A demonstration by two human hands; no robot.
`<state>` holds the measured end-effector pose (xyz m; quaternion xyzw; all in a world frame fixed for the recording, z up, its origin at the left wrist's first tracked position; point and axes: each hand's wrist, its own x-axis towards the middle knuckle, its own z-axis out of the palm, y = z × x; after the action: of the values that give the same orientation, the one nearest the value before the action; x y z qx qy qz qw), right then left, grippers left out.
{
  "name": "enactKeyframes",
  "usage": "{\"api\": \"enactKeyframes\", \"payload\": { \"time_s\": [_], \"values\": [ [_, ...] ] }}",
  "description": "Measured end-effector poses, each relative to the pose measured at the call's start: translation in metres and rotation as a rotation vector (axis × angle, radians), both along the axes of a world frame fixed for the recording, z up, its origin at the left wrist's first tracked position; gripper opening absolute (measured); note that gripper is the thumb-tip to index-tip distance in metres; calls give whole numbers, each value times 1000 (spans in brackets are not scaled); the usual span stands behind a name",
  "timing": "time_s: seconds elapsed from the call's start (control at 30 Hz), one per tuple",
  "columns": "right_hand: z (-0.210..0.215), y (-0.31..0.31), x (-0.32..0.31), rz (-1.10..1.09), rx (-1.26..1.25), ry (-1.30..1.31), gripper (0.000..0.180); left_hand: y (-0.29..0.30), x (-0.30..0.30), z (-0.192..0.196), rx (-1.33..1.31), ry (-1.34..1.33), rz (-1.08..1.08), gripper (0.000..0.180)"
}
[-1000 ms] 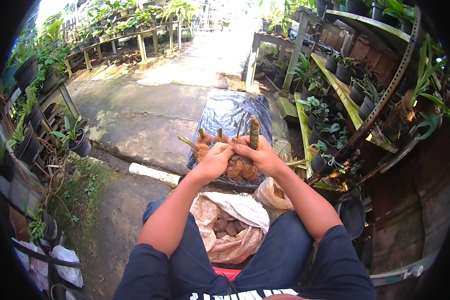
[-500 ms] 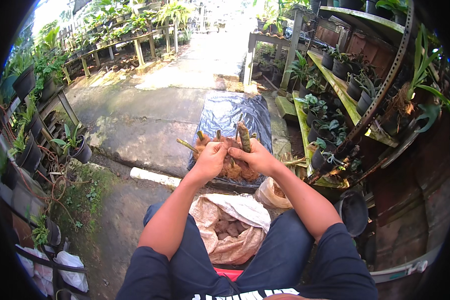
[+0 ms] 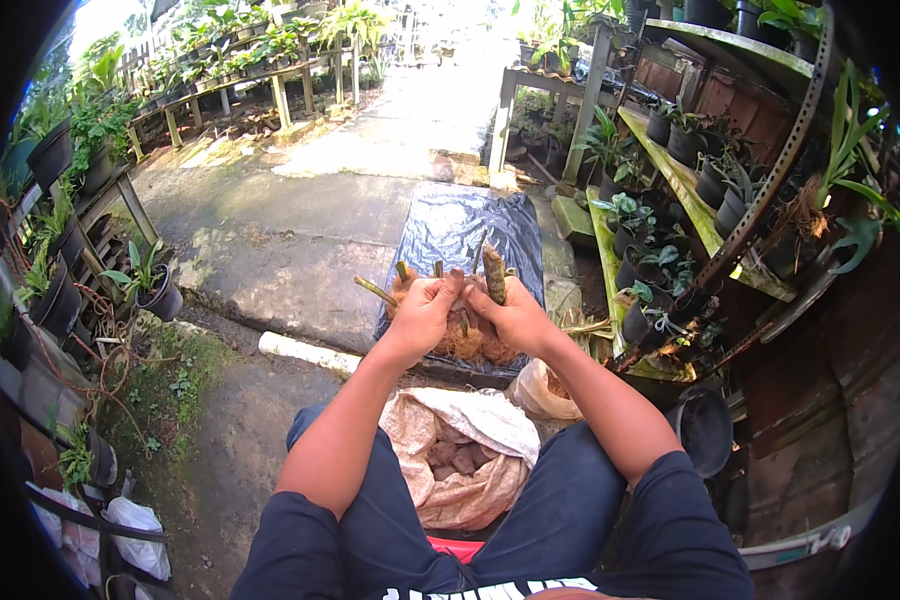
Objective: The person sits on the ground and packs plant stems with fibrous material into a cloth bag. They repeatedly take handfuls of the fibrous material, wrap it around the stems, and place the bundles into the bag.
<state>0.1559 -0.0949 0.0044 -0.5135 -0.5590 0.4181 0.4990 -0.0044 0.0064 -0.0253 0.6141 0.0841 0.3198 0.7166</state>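
Observation:
Above a cluster of green stem cuttings (image 3: 374,290) with brown coir-fibre lumps (image 3: 462,340) around their bases, my two hands meet at the fingertips. My left hand (image 3: 422,318) is closed, its thumb and fingers pinched together. My right hand (image 3: 520,318) is likewise closed in a pinch against it. Whatever lies between the fingers is hidden. A thick brownish stem (image 3: 494,272) rises right beside my right hand; I cannot tell whether that hand touches it. The cluster lies on a black plastic sheet (image 3: 450,215).
Between my knees stands an open woven sack (image 3: 490,505) holding brown fibrous lumps (image 3: 455,458). A smaller translucent bag (image 3: 540,392) sits to its right. A white pole (image 3: 310,353) lies on the left. Potted plants fill the shelves (image 3: 685,210) at right and the benches (image 3: 230,88) at far left.
My fingertips have risen slightly and turned upward, still together. The thick stem leans a little further right, and a thin dark stem shows more plainly beside it.

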Motion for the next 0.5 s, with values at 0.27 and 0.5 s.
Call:
{"api": "enactKeyframes", "payload": {
  "time_s": [0.27, 0.5],
  "values": [
    [-1, 1, 2, -6, 6, 47, 41, 15, -3, -2, -4, 24, 101, 51],
    [3, 0, -4, -33, -23, 38, 35, 2, -3, 2, 0, 51, -7, 53]
  ]
}}
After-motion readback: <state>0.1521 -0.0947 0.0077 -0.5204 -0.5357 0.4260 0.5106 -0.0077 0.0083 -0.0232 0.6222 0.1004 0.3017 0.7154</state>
